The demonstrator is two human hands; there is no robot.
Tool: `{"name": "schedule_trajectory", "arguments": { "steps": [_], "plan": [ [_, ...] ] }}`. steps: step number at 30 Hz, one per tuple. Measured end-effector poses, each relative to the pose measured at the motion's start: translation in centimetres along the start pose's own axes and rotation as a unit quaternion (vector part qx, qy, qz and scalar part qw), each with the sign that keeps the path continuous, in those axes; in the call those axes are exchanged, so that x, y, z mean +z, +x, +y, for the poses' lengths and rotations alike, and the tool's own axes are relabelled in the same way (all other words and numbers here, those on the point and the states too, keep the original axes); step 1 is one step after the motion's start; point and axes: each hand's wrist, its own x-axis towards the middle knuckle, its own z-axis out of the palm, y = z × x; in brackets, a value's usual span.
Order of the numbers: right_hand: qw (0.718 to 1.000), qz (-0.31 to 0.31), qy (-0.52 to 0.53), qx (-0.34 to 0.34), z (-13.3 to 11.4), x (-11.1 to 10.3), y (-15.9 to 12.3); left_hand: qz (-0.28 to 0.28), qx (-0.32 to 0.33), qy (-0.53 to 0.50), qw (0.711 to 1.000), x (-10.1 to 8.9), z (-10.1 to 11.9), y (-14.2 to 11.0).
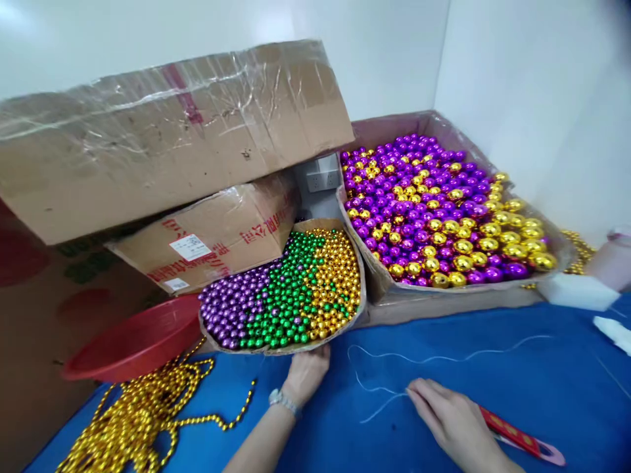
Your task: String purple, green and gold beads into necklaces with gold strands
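My left hand, with a watch on its wrist, is against the front lower edge of a cardboard tray of small beads. Its fingertips are hidden there, so I cannot tell what they hold. The small beads lie in bands: purple beads, green beads and gold beads. To the right, my right hand is closed, with thumb and fingers pinching a thin clear string. The string loops back and trails right across the blue table.
A larger box of purple and gold balls stands at the back right. Cardboard boxes lean at left over a red basin. Gold bead strands lie in front. A red-handled tool lies beside my right hand. Another person's arm shows at right.
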Motion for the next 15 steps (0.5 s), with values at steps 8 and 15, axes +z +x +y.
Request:
{"name": "schedule_trajectory", "arguments": {
  "steps": [8, 15],
  "plan": [
    [0.992, 0.093, 0.082, 0.039, -3.0, -2.6, 1.4, 0.138, -0.142, -0.382, 0.903, -9.1, 5.3, -6.7],
    [0.977, 0.153, 0.012, -0.146, -7.3, -0.3, -0.5, -0.009, -0.423, -0.841, 0.336, -8.4, 9.8, -6.5]
  ]
}}
